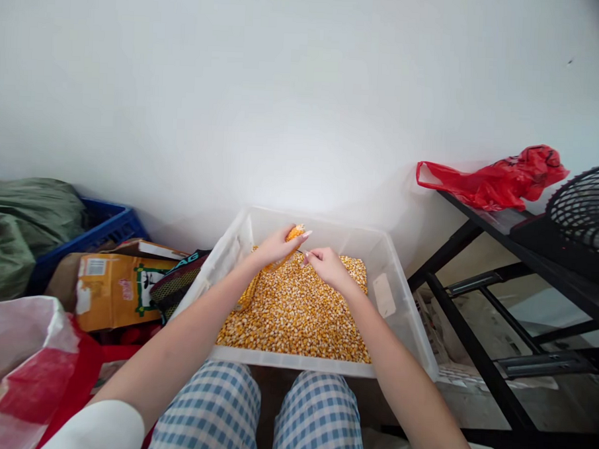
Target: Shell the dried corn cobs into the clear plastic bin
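White wall point(305, 86) fills the upper background, bare and evenly lit. At far left, a green sack point(26, 232) sits in a blue crate point(118, 224). Below them come a red-and-white bag point(29, 378), a worn orange-brown cardboard box point(108, 295) with a barcode label, and a dark mesh bag point(183, 285) next to the bin.

Centered against the wall, a translucent plastic bin point(406, 308) stands just beyond 2 knees in blue-and-white checked trousers point(207, 406). Along its left inner side lies loose corn point(247, 296) on the cob, golden and tightly rowed. Loose kernels point(300, 317), deep yellow mixed with cream, spread thickly over the floor of the bin.

Above this heap is the corn cob point(295, 233), bright orange-yellow with a paler, ragged upper end, tilted up and to the right. The left hand point(277, 245) grips it from above, forearm reaching in diagonally, thumb toward the right hand point(327, 267). That hand is bent inward near the cob, fingertips pinched together; whether they hold anything I cannot tell.

Farther right, a black stand point(478, 222) bears a crumpled red plastic bag point(510, 177) and a black fan point(585, 207).
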`<action>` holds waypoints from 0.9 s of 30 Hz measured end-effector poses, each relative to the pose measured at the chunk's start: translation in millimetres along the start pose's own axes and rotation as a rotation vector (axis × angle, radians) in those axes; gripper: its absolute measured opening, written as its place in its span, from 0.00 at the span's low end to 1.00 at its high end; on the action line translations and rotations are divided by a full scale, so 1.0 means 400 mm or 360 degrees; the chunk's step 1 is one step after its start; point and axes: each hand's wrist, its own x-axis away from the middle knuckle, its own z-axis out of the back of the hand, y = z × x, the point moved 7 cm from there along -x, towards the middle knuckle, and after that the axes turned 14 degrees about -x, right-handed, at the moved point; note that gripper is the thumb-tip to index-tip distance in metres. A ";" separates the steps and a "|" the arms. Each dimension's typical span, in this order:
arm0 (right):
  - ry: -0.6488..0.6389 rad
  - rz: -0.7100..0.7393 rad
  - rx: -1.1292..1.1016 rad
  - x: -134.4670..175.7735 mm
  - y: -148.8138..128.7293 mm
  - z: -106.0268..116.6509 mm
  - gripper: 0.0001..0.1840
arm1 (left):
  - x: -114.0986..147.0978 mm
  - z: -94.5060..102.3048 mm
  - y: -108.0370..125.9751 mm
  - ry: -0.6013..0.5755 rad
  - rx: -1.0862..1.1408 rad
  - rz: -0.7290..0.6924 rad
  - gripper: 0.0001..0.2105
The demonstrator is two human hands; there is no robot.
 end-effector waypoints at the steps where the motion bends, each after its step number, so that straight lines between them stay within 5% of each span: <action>1: -0.0008 0.0009 0.0015 0.000 -0.001 0.000 0.19 | 0.001 0.000 0.003 -0.0005 -0.0029 -0.0010 0.16; 8: -0.0069 -0.0184 -0.0343 0.000 0.030 -0.005 0.21 | 0.004 -0.003 0.008 -0.0068 -0.0098 -0.0011 0.16; 18: -0.0018 0.0061 0.0057 0.002 -0.006 -0.006 0.19 | 0.010 -0.003 0.014 -0.0063 -0.0185 -0.0011 0.17; 27: -0.0238 -0.0211 -0.0410 -0.003 0.050 -0.009 0.19 | 0.010 -0.011 0.022 -0.0126 -0.0111 -0.0069 0.19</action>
